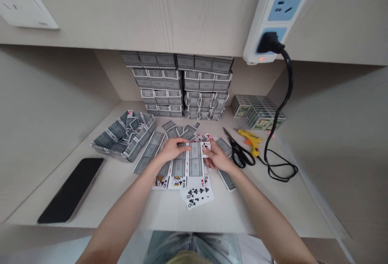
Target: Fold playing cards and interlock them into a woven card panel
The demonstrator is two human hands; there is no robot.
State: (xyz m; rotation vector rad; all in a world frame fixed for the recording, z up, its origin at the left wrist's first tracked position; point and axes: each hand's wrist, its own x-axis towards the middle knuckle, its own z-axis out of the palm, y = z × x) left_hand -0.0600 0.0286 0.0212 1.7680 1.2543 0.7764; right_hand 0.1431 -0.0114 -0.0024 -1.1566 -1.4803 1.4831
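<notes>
My left hand [174, 151] pinches the upper left edge of a panel of grey-backed playing cards [195, 165], with thumb and forefinger near its top. At the panel's upper right, my right hand [217, 157] is closed on a jack of clubs playing card [206, 144], thumb on its face. Left of this panel lies another card panel [178, 167] with a king showing at its lower end. Loose face-up cards [198, 194], clubs among them, lie below the hands. More loose cards [182, 130] are scattered behind my hands.
An open tray made of cards [121, 135] stands left, with a black phone [71, 189] before it. Stacked card boxes [160, 82] line the back. To the right are black scissors [239, 153], a yellow glue gun [250, 139], its cord [280, 114] and banknote-patterned boxes [257, 110].
</notes>
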